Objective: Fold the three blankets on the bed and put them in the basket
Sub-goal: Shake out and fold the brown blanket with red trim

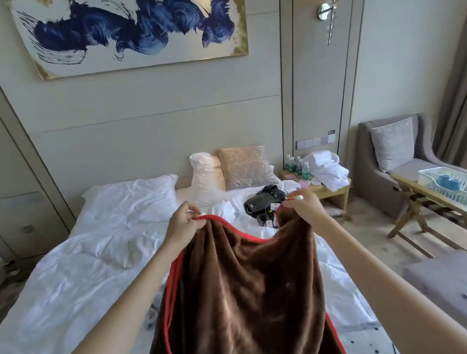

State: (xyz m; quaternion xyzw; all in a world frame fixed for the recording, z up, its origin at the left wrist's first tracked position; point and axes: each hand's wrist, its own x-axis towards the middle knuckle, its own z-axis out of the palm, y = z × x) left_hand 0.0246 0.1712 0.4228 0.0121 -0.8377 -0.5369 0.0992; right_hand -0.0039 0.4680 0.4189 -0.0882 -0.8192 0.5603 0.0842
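Observation:
A brown fleece blanket (pixel 242 294) with a red trim hangs in front of me over the white bed (pixel 69 282). My left hand (pixel 183 221) pinches its top edge at the left corner. My right hand (pixel 302 205) grips the top edge at the right corner. The blanket is held up doubled, its lower part dropping out of view. A white cloth with dark dots (pixel 371 343) lies under it at the bed's near right. A grey patterned cloth (pixel 153 313) peeks out at the blanket's left. No basket is in view.
Pillows (pixel 130 199) and a beige cushion (pixel 245 166) lie at the headboard. Black devices with cables (pixel 264 202) sit on the bed. The nightstand (pixel 331 187) holds bottles and towels. An armchair (pixel 395 161), a wooden table with a dish rack (pixel 451 182) and a grey bench (pixel 447 287) stand to the right.

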